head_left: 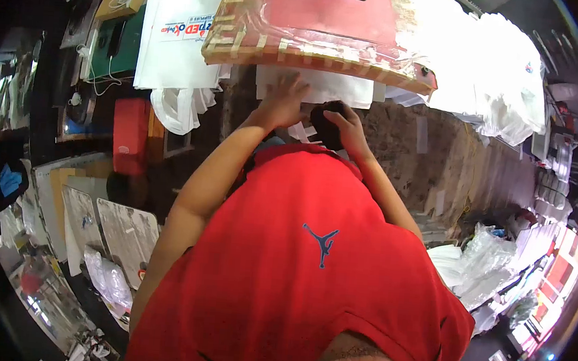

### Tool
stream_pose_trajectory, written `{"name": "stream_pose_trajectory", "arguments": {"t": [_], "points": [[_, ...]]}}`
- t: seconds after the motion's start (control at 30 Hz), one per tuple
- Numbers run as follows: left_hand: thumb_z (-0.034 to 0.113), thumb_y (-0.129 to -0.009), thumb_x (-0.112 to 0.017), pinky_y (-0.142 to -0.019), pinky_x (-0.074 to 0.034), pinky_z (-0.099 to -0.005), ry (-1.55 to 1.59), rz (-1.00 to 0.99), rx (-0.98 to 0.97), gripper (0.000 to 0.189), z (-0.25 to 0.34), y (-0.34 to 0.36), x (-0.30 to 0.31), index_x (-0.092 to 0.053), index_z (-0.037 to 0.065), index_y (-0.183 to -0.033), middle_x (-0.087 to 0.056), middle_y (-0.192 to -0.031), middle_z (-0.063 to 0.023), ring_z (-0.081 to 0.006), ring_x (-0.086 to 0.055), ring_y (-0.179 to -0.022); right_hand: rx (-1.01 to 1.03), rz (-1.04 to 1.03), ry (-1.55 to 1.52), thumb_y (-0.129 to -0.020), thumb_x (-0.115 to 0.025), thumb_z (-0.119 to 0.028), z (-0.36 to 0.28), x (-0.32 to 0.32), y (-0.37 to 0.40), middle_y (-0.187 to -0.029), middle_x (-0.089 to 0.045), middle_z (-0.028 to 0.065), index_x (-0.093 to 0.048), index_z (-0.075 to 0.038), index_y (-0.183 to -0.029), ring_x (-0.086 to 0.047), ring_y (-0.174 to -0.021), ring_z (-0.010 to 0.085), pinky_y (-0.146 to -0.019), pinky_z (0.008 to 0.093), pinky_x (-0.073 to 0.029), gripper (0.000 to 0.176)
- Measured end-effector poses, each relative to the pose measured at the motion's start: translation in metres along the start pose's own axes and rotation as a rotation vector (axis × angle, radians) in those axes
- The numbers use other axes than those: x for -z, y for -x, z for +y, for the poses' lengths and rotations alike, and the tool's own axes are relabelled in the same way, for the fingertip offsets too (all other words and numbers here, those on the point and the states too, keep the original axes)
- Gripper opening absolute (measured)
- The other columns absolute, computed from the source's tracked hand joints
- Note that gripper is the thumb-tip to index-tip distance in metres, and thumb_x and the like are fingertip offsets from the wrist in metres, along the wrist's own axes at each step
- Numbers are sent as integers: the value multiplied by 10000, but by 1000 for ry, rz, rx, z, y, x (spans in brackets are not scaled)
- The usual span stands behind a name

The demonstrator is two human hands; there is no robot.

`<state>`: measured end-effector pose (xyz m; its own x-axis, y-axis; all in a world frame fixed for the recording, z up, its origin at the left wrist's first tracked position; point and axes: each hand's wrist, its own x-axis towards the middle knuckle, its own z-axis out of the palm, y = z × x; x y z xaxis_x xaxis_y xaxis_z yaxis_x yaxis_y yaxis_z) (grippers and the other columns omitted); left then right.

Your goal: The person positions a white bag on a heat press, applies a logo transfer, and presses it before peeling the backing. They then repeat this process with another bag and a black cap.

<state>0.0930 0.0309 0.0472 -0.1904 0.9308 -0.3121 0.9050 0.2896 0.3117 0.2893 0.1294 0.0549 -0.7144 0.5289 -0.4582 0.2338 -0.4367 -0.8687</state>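
Observation:
My left hand (284,101) lies with its fingers spread on a white sheet (339,89), which could be paper or fabric, under the front edge of a taped screen-printing frame (311,60). In my right hand (354,133) is a dark rounded object (326,121), held near my waist just right of the left hand. Its kind cannot be made out. The frame has a red face and tan taped edges, and it hides the far part of the white sheet.
White printed bags (178,38) hang at the left of the frame, and a pile of white bags (503,81) lies at the right. A red box (130,136) stands at left. A worn brown surface (405,148) stretches to my right.

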Motion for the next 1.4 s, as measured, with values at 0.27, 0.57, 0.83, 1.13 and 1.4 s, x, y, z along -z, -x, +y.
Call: {"name": "stream_pose_trajectory", "arguments": {"t": [0.27, 0.57, 0.83, 1.13, 1.4], "points": [[510, -780, -779, -1047, -334, -746, 41, -69, 69, 827, 6, -10, 4, -462, 154, -1456, -269, -1593, -161, -445, -250, -1457, 456, 416, 727, -877, -706, -282, -30, 5, -25, -1177, -553, 206, -633, -17, -1152, -591, -1070, 384, -946, 434, -470, 389], [512, -766, -782, -1041, -357, -746, 141, -56, 67, 863, -1, -7, 3, -456, 130, -1467, -279, -1590, -154, -447, -255, -1456, 774, 527, 1154, -882, -701, -245, -65, 32, -112, -1249, -576, 230, -653, -60, -1164, -556, -1148, 408, -950, 488, -452, 340], [504, -749, -789, -1023, -352, -756, 195, -120, 114, 875, 3, -6, 10, -459, 128, -1467, -242, -1609, -165, -486, -238, -1447, 790, 535, 1414, -928, -596, -293, -72, 52, -207, -1156, -641, 204, -686, -87, -1051, -605, -1018, 424, -846, 517, -484, 256], [461, -747, -806, -1010, -333, -787, 217, -120, 129, 841, 5, -8, 18, -489, 64, -1416, -246, -1604, -164, -495, -219, -1453, 701, 481, 1431, -938, -567, -313, -113, 38, -250, -1046, -652, 181, -679, -84, -984, -619, -946, 411, -799, 521, -491, 259], [447, -724, -820, -1005, -349, -783, 254, -152, 114, 839, 2, -11, 13, -505, 34, -1383, -262, -1593, -167, -495, -245, -1446, 1001, 473, 1539, -961, -541, -270, -90, 49, -244, -912, -650, 179, -656, -66, -906, -630, -882, 395, -756, 502, -503, 241]]}}
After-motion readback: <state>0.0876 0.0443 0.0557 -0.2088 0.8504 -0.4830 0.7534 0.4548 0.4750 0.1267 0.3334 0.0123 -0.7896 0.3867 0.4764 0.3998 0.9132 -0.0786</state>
